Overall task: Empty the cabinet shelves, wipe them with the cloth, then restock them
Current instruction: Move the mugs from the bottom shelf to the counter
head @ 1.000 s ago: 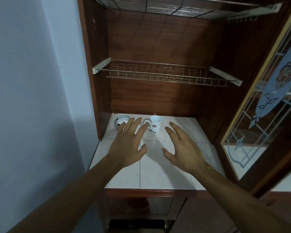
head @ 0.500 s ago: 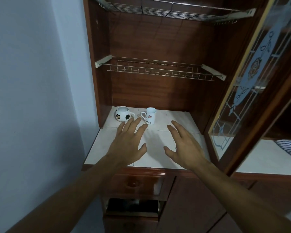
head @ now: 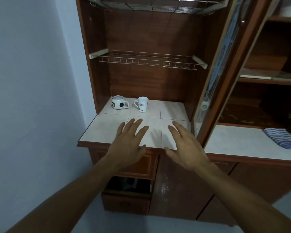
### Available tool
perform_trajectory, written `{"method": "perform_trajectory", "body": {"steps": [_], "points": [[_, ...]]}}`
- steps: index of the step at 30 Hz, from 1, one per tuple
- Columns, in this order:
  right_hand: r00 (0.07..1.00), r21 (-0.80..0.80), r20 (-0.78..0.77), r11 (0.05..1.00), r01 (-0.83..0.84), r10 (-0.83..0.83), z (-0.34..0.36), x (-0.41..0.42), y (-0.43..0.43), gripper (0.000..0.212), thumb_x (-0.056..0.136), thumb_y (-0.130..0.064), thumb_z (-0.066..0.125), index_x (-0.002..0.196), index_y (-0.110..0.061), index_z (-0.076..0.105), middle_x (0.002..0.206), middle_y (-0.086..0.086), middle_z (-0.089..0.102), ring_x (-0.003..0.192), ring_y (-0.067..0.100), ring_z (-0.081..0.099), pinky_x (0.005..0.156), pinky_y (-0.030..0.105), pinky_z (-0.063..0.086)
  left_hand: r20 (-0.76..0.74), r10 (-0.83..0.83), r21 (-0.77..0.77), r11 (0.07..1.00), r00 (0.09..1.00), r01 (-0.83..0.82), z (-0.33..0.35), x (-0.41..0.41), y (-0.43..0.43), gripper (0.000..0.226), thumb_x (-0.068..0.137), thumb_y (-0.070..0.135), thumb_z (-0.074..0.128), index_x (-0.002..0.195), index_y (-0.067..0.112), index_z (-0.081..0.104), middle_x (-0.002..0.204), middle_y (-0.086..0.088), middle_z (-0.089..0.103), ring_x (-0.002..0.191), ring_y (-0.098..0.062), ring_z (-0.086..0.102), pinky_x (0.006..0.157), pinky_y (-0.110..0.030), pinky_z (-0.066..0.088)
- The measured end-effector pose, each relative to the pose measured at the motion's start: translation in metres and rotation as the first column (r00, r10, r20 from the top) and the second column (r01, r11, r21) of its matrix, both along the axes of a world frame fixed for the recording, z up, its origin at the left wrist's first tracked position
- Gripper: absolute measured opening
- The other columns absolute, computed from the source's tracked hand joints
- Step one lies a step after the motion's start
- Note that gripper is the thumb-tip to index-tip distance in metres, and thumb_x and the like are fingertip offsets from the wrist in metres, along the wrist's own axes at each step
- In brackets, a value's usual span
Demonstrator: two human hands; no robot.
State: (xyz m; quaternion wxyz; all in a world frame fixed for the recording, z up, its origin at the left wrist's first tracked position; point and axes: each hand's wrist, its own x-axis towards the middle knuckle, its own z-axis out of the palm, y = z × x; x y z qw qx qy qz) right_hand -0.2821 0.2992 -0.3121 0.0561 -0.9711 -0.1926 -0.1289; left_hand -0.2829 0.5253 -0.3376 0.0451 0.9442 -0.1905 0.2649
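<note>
A wooden cabinet stands open, with a white tiled counter (head: 106, 130) and two bare wire racks, the lower rack (head: 146, 62) and the upper rack (head: 158, 5). At the back left of the counter sit a round football-pattern mug (head: 118, 102) and a taller white mug with a red print (head: 142, 104). My left hand (head: 128, 145) and my right hand (head: 185, 145) hover with fingers spread over the counter's front edge, holding nothing. A blue striped cloth (head: 281, 137) lies folded on the counter at the far right.
The glass-paned cabinet door (head: 223, 68) stands open between the two compartments. Right of it are wooden shelves (head: 269, 79). A drawer (head: 126, 194) below the counter is pulled partly out. A pale wall (head: 32, 98) borders the left.
Both hands have drawn back from near the mugs to the counter's front edge. The view has pulled away and swung right, bringing the cloth and the right shelves into sight.
</note>
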Motion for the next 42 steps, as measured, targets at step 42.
{"method": "perform_trajectory", "body": {"steps": [42], "points": [[0.998, 0.051, -0.012, 0.997, 0.056, -0.056, 0.022, -0.047, -0.306, 0.078, 0.092, -0.051, 0.053, 0.154, -0.02, 0.017, 0.163, 0.003, 0.01, 0.149, 0.022, 0.014, 0.119, 0.034, 0.018, -0.073, -0.069, -0.088, 0.994, 0.995, 0.063, 0.025, -0.032, -0.318, 0.068, 0.086, 0.049, 0.044, 0.149, 0.024, 0.033, 0.159, -0.003, 0.026, 0.148, -0.025, 0.016, 0.121, -0.049, 0.012]]}}
